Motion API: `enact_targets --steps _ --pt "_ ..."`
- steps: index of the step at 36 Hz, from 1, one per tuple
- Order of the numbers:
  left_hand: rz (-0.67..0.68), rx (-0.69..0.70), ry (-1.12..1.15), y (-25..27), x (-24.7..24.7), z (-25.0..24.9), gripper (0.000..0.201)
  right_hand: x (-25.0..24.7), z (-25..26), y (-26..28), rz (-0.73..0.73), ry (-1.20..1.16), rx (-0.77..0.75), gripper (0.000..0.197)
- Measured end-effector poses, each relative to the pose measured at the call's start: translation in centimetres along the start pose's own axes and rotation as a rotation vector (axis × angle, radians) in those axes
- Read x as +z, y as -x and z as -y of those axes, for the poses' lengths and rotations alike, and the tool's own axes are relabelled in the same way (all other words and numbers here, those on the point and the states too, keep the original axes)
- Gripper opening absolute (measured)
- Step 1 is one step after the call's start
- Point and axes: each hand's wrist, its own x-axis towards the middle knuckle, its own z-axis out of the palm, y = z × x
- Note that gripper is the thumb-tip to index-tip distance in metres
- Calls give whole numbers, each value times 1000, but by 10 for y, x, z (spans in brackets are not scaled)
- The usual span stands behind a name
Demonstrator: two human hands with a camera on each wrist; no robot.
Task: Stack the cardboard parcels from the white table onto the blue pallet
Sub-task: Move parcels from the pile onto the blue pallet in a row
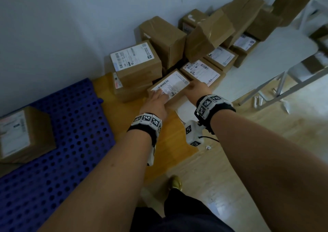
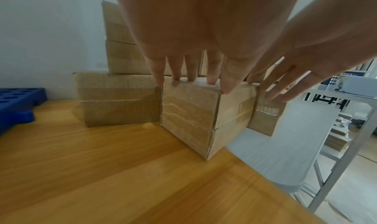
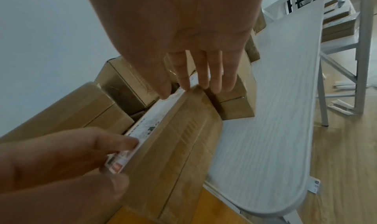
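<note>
Both hands are on the nearest parcel (image 1: 170, 87) right now, the one with the big white label on top. It sits where the wooden desk (image 1: 134, 114) meets the white desk (image 1: 276, 54), jammed in with the rest of the pile. My left hand (image 1: 154, 103) is laid flat on the near end, fingers straight and spread over the top edge. My right hand (image 1: 197, 87) reaches over the far end, fingers straight at the back corner. So neither grip is closed yet, both are just resting on the box.

How I'd do this bit: slide the fingers down the two short ends and squeeze inward, palms flat, instead of pulling by the label or the tape. The neighbour parcel (image 1: 202, 71) on the right is touching or very nearly, so I'd lift straight up first, or it'll likely drag that one along. The tilted box (image 1: 207, 36) behind looks wobbly, so no bumping.

Then swing left to the blue pallet (image 1: 74, 143), where one placed parcel (image 1: 23, 132) already sits at the far left. I'd set this one down flush beside it, label up, to start a tidy bottom row before stacking higher.
</note>
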Motion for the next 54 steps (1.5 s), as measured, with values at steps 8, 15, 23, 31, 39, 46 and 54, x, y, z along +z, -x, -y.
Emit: enact_targets --steps 8,15,23,31,39,46,54 --pt "-63 -14 -7 11 -8 7 44 9 5 7 83 8 27 46" --pt "-189 6 -113 30 -7 14 27 21 1 21 100 59 75 52" --pt "-194 52 -35 47 -1 29 31 29 8 27 92 122 -70 58" --pt "-58 55 -45 63 3 45 51 49 21 35 138 201 -181 68" --pt "-163 -22 -66 77 1 47 34 61 32 49 101 299 -104 60" --pt "-226 -337 25 90 3 51 43 68 39 64 195 302 12 46" --pt "1 -526 314 91 2 58 40 78 48 80 256 147 38 36"
